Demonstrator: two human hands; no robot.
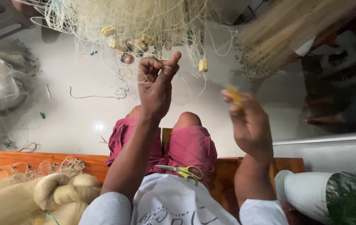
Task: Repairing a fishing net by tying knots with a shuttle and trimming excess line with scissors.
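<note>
- Pale cream fishing net of fine mesh (144, 21) hangs at the far top of the view, with small yellow oblong floats (203, 65) knotted along its tangled edge; near to far from here:
- Scissors with yellow-green handles and steel blades (183, 171) lie on the person's lap, on the pink shorts (190, 146).
- Coiled bundle of cream net and cord (57, 191) rests on the wooden bench (3, 160) at the near left.
- White ribbed pot (305, 191) lies tipped at the near right.
- Right hand (251, 123) is blurred; its fingers pinch a small yellow netting needle (235, 95).
- Left hand (158, 85) is raised just under the net, fingers curled and pressed together, pinching a thin line too fine to make out.
- White tiled floor (82, 116) lies beyond.
</note>
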